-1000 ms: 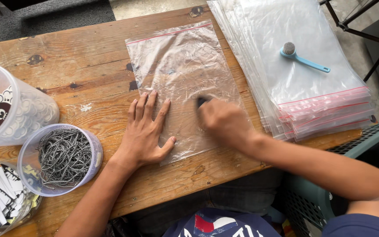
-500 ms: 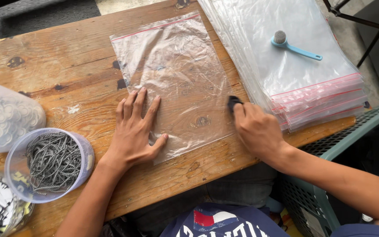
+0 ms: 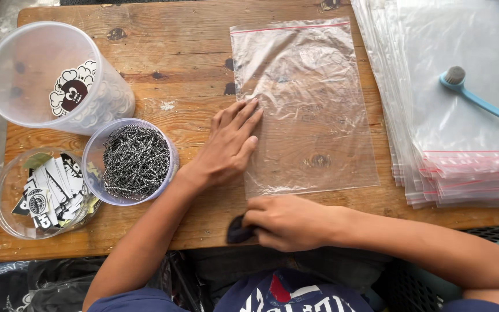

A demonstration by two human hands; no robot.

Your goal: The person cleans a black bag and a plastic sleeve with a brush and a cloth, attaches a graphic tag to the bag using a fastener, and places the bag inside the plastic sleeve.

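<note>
A clear zip bag (image 3: pixel 313 98) with a red seal strip lies flat on the wooden table (image 3: pixel 186 75). My left hand (image 3: pixel 229 144) rests flat, fingers together, on the bag's left edge and the wood beside it. My right hand (image 3: pixel 287 222) is closed around a small black object (image 3: pixel 239 231) at the table's front edge, just below the bag's lower left corner.
A stack of clear zip bags (image 3: pixel 463 115) lies at the right with a small blue-handled brush (image 3: pixel 472 92) on top. At the left stand a tall clear tub (image 3: pixel 53 75), a tub of metal ball chains (image 3: pixel 131 162) and a bowl of stickers (image 3: pixel 44 193).
My right hand has swept with the black object from the bag's middle to its right edge and then down left to the table's front edge. My left hand stays pressed flat.
</note>
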